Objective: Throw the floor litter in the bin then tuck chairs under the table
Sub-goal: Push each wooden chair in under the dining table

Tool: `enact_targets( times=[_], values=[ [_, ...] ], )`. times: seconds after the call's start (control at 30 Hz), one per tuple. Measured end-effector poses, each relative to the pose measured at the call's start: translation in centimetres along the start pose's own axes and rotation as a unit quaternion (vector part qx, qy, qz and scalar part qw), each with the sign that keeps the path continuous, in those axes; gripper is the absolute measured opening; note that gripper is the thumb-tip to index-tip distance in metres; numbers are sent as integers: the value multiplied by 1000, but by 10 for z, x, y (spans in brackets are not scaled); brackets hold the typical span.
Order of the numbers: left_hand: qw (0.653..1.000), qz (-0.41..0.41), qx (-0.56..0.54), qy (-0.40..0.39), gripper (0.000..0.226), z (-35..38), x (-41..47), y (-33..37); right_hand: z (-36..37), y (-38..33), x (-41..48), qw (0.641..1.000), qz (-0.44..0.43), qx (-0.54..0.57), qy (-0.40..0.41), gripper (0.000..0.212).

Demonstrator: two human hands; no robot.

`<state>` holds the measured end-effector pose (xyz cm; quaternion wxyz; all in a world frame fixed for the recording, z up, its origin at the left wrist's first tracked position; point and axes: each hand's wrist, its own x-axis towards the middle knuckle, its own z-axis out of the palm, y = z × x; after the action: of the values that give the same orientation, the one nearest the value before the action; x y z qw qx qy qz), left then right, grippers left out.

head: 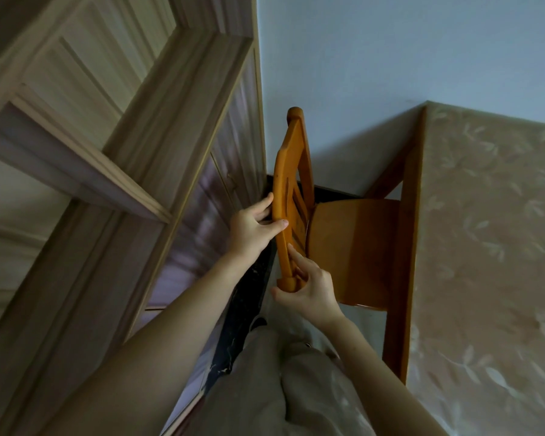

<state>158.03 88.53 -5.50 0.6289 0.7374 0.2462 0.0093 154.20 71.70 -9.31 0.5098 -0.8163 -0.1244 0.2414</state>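
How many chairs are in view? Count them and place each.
1. The wooden chair stands with its seat reaching the table edge, left hand and right hand gripping its backrest. Others may be hidden out of frame.

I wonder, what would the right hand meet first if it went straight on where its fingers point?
Probably the left hand, which grips the same chair backrest just ahead of the right hand; depth is uncertain.
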Motion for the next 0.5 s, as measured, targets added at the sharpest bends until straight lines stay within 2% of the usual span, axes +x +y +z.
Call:
enact_targets(
  times=[0.27, 0.4, 0.5],
  values=[
    [1000, 8, 15, -2, 70, 1, -4, 3, 1, -6, -5, 1000, 2, 24, -8, 93],
    [998, 20, 59, -28, 72, -7, 1, 2, 3, -8, -4, 1000, -9, 25, 0, 89],
    [995, 20, 71, -68, 76, -18, 14, 4, 5, -14, -1, 998, 16, 53, 7, 84]
  ],
)
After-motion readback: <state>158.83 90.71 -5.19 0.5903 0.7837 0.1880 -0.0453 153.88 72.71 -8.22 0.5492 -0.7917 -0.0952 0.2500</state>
